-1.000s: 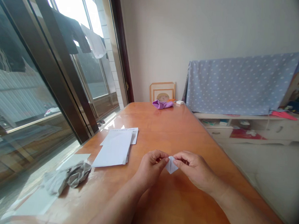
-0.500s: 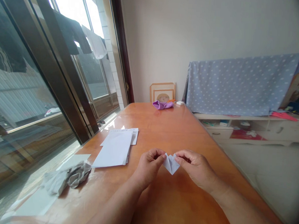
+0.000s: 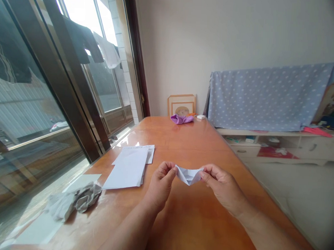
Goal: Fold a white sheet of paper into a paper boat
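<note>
A small piece of folded white paper (image 3: 189, 175) is held above the wooden table (image 3: 180, 141), stretched sideways between my hands. Its upper edge dips slightly and its lower middle comes to a blunt point. My left hand (image 3: 163, 183) pinches its left corner between thumb and fingers. On the opposite corner, my right hand (image 3: 221, 183) has the same kind of pinch. Faint marks show on the paper's inner face, too small to read.
White paper sheets (image 3: 129, 168) lie stacked left of my hands. A crumpled grey cloth (image 3: 87, 197) rests nearer on the left. At the far end are a purple cloth (image 3: 182, 119), a small white box (image 3: 201, 117) and a framed picture (image 3: 182, 105). Glass doors (image 3: 45, 76) stand at left.
My hands have moved apart, the left one leftward. The folded paper has spread from a narrow, two-peaked shape into a wider, shallower one. The camera view has shifted slightly.
</note>
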The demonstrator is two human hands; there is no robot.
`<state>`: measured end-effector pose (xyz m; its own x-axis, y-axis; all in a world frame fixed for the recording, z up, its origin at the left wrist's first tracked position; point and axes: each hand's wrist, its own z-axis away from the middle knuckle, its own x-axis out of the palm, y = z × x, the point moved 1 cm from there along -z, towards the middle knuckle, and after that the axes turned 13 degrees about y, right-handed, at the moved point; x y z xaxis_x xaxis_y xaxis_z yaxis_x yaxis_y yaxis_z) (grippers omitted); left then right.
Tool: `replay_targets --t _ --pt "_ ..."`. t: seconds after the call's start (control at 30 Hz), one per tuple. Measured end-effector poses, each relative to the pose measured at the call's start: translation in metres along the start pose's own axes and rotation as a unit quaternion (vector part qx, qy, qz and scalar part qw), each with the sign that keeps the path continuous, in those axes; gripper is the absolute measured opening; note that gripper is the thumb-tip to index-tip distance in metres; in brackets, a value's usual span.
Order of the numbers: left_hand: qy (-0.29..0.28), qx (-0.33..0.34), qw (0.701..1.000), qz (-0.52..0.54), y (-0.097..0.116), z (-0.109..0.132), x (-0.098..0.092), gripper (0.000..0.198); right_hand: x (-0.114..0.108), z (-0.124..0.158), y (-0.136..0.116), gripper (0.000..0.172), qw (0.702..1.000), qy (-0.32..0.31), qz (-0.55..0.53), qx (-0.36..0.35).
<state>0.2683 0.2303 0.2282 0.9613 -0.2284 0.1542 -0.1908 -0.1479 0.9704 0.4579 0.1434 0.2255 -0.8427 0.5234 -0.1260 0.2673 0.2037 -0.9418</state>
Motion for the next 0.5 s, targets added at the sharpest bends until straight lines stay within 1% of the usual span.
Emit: replay_targets --t 0.1,0.27,0.5 --pt "0.002 -0.001 1.000 0.025 -0.0027 -0.0006 -0.0012 0.019 -0.0003 -0.0005 0.0026 0.023 0.999 0.005 -0.022 0.024" --pt "-0.009 -0.045 0.995 0.089 -0.0065 -0.0011 -0.0016 0.022 -0.0006 -0.0017 0.0067 0.027 0.998 0.021 -0.041 0.045" --pt "-0.007 -0.091 0.980 0.178 -0.0070 -0.0006 0.0012 0.023 -0.0003 -0.0004 0.0051 0.032 0.993 0.045 -0.071 0.078"
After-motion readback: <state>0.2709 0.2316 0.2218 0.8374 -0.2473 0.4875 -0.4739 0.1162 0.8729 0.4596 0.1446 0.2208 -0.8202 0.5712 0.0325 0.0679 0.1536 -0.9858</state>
